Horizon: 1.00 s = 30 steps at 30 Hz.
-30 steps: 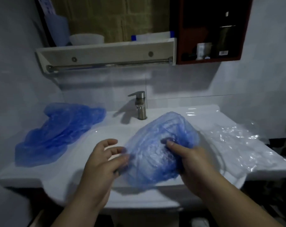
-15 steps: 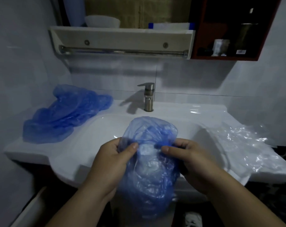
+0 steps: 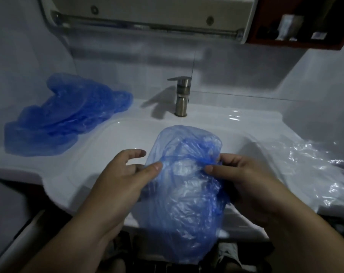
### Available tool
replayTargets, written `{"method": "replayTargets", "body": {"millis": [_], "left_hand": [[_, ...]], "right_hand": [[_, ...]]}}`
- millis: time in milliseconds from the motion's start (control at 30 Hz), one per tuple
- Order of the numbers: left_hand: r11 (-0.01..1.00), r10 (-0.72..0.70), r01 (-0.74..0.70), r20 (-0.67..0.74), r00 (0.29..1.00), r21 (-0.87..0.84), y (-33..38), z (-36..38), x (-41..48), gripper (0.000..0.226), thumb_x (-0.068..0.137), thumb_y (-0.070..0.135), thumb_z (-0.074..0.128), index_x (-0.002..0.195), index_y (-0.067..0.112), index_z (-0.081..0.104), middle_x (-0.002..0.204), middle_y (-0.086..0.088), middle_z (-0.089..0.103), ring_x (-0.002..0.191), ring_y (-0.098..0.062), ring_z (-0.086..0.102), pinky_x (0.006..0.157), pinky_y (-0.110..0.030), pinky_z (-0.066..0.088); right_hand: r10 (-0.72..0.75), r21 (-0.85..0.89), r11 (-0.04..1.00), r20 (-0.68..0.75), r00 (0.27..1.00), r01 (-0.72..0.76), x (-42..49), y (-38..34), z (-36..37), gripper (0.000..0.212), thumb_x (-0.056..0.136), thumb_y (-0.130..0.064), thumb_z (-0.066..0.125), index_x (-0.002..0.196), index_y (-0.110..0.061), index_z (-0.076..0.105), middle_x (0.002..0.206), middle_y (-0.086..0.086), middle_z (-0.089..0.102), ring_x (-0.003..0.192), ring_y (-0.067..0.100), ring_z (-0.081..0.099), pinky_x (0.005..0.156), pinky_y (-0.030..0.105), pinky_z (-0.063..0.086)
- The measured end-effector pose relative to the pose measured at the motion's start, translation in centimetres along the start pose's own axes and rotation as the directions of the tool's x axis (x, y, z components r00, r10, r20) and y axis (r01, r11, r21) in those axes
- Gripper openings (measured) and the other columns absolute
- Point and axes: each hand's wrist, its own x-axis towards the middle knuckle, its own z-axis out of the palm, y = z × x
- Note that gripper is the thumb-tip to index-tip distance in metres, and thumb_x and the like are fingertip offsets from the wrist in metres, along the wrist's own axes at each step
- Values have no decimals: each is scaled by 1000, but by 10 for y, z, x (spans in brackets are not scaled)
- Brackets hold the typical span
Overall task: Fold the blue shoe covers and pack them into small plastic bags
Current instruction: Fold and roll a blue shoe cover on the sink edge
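Blue, thin and crinkled plastic is filling the middle of the head view: you are holding one shoe cover (image 3: pixel 186 194) up in front of you, above the near edge of the white basin (image 3: pixel 108 146). Your left hand (image 3: pixel 117 184) is pinching the cover's left edge between the thumb and the fingers behind it, while the forefinger is sticking out free above. Your right hand (image 3: pixel 246 184) is pinching the bunched, darker blue rim on the other side, thumb in front and fingers curled behind the film. The cover is stretching between the two grips, its upper part is puffing up over your thumbs, and its longer lower part is hanging down past the front rim of the desk (image 3: pixel 216 113). To the left, a pile of blue shoe covers (image 3: pixel 68 117) is lying on the desk beside the basin, well apart from your hands. To the right, clear plastic bags (image 3: pixel 315 170) are lying crumpled on the desk and catching the light, near your right hand but not touching it. A metal faucet (image 3: pixel 181 97) is standing upright behind the basin, against the tiled wall. Higher up, a towel rail (image 3: pixel 147 24) is running under a pale shelf, and a red cabinet (image 3: pixel 297 42) is showing small items too dim to identify.
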Motion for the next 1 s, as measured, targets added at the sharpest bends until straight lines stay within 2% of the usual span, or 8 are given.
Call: {"method": "replayTargets", "body": {"millis": [400, 533, 600, 700, 767, 833, 900, 1000], "left_hand": [[985, -105, 86, -122, 987, -150, 12, -4, 20, 30, 96, -1, 56, 120, 17, 60, 79, -12, 67, 44, -10, 60, 39, -20, 46], [972, -109, 93, -61, 992, -214, 13, -8, 6, 49, 90, -15, 54, 132, 10, 51, 113, -17, 67, 83, -22, 70, 47, -21, 54], [996, 90, -87, -100, 991, 30, 11, -13, -1, 61, 86, -22, 50, 132, 18, 52, 132, -8, 55, 111, -23, 63, 69, -27, 59], [701, 488, -583, 321, 812, 411, 22, -13, -25, 73, 69, -9, 62, 128, 33, 55, 141, 11, 46, 133, 0, 43, 107, -18, 37], [507, 372, -733, 652, 661, 454, 18, -4, -35, 87, 64, 7, 80, 140, 34, 47, 150, 17, 38, 139, 7, 31, 111, -7, 24], [298, 265, -787, 745, 612, 540, 0, 3, -33, 109, 60, 25, 90, 150, 40, 31, 156, 24, 23, 142, 10, 18, 113, -5, 15], [253, 293, -772, 715, 635, 583, -20, 8, -29, 110, 61, 32, 89, 151, 41, 25, 152, 24, 28, 140, 7, 25, 113, -7, 19], [375, 392, -745, 634, 667, 552, -31, 9, -25, 69, 69, 28, 69, 136, 32, 55, 131, 16, 59, 119, -3, 57, 102, -15, 41]], "right_hand": [[7, -79, 997, -186, 982, -22, 4, -2, -14, 17, 89, -2, 58, 79, -5, 71, 74, 22, 64, 61, 29, 57, 60, 32, 47], [-27, -118, 993, -217, 976, 1, -7, 8, -23, 22, 91, 1, 54, 77, -7, 70, 70, 19, 64, 56, 26, 58, 62, 32, 46], [-15, -140, 990, -248, 969, -20, -11, 14, -26, 19, 90, 4, 53, 82, -4, 68, 75, 24, 62, 64, 30, 58, 64, 34, 46], [24, -166, 983, -288, 957, -74, -15, 18, -24, 14, 86, 6, 53, 85, 3, 66, 83, 31, 57, 77, 38, 51, 68, 40, 41], [36, -208, 973, -295, 955, -101, -13, 22, -25, 12, 81, 7, 52, 83, 5, 64, 84, 38, 58, 76, 44, 53, 69, 50, 47], [40, -279, 954, -253, 967, -112, -9, 24, -25, 16, 81, 8, 53, 87, 2, 67, 91, 41, 63, 77, 47, 64, 75, 60, 53], [37, -375, 920, -199, 979, -111, -9, 23, -28, 19, 83, 3, 58, 95, -7, 70, 85, 31, 69, 72, 38, 68, 68, 50, 58], [-2, -519, 852, -133, 991, -68, -20, 16, -35, 21, 82, -18, 72, 103, -20, 68, 83, 13, 74, 68, 28, 72, 62, 38, 57]]}}
